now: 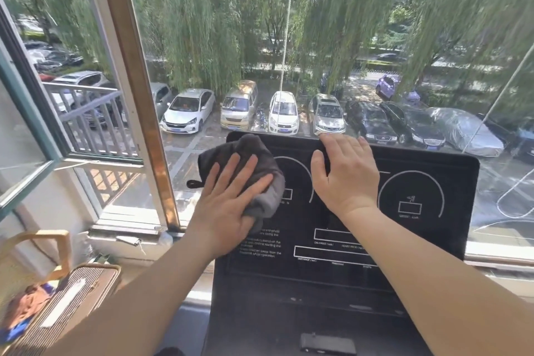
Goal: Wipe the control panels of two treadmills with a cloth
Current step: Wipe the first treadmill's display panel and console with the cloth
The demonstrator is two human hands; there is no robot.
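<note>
- Control panel (pixel 433 243): a black treadmill console with white dial outlines and readout boxes, tilted up towards us. Its long axis runs 9 to 3 o'clock. Only this one panel is in view.
- Cloth (pixel 257 153): dark grey and bunched, lying on the panel's upper-left area at about 10 o'clock from panel centre. It covers part of the left dial, and a small loop sticks out at its 9 o'clock edge.
- Left hand (pixel 228 208): palm down on the cloth, fingers straight and spread towards 1 o'clock. It presses the cloth flat and does not pinch it.
- Right hand (pixel 346 173): palm down on the bare panel at top centre, fingers extended up to the upper rim. It holds nothing and appears to steady the console.
- Key relation: the uncovered face lies at 3 and 5 o'clock from the cloth. The right hand sits just beside the cloth at 3 o'clock, directly in that path.
- Judgement: a sweep towards 3 o'clock needs the right hand to lift first. Otherwise the stroke should go towards 6 o'clock.
- Surroundings: a window (pixel 289 37) behind the panel shows parked cars, and a woven bag (pixel 34 263) sits at 8 o'clock.
</note>
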